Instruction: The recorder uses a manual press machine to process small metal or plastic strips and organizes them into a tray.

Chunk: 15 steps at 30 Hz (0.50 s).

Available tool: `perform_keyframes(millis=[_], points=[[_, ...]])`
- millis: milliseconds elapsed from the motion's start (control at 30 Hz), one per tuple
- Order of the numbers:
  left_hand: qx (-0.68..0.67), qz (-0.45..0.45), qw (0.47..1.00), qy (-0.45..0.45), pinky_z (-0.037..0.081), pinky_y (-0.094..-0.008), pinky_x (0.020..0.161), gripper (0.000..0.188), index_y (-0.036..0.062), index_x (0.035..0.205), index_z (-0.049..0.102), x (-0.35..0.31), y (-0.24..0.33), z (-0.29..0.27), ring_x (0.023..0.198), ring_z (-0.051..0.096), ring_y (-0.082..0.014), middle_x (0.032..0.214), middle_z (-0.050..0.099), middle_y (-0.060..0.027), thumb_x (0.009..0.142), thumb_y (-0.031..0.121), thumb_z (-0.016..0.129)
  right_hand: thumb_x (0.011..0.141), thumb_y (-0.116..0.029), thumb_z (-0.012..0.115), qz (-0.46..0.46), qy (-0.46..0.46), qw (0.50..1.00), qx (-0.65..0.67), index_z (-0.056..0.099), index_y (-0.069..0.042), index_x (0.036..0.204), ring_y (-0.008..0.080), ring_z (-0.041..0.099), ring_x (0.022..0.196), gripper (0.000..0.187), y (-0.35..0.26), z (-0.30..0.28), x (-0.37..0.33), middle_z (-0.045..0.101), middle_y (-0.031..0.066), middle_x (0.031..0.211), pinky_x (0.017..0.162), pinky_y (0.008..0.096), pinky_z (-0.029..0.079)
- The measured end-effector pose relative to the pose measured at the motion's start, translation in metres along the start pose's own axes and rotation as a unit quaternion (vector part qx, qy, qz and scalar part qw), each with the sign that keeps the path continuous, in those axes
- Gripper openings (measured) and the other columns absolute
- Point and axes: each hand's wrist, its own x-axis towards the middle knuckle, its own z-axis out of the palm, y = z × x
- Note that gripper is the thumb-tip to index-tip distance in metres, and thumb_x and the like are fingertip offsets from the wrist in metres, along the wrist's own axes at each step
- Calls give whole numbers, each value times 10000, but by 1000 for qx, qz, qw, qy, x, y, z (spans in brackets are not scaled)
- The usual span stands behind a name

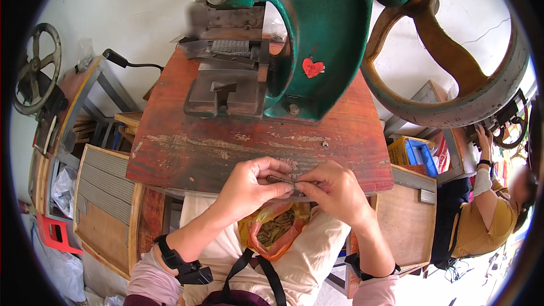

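Note:
Over the front edge of the red worktable (pixel 187 141), my two hands meet above my lap. My left hand (pixel 256 181) is closed, with a small dark metal strip (pixel 277 179) between its thumb and fingers. My right hand (pixel 334 190) pinches at the right end of the strip, and its fingertips partly hide what they grip. Below them, an orange and yellow plastic bag (pixel 272 249) lies open in my lap, filled with small brass-coloured pieces (pixel 277 225).
A green press (pixel 323 28) with a heavy flywheel (pixel 430 110) and steel die (pixel 226 93) stands on the table. Wooden trays flank me: the left tray (pixel 105 224) holds rows of grey strips, the right tray (pixel 405 226) fewer. Another person (pixel 481 221) works at far right.

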Motion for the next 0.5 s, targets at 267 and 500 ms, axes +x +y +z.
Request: perform_keyframes(millis=[267, 500], points=[[3, 44, 998, 41, 526, -222, 725, 237, -60, 1038, 562, 17, -13, 1, 805, 631, -109, 934, 638, -98, 812, -38, 627, 795, -107, 673, 111, 112, 982, 106, 671, -21, 948, 249, 635, 726, 176, 19, 21, 2, 655, 138, 798, 690, 298, 495], [40, 57, 996, 50, 516, -212, 724, 232, -38, 1038, 566, 27, -12, 4, 804, 624, -96, 916, 642, -83, 818, -18, 637, 806, -137, 671, 159, 130, 967, 148, 645, -8, 1012, 260, 634, 762, 244, 47, 7, 20, 654, 177, 872, 719, 311, 491]])
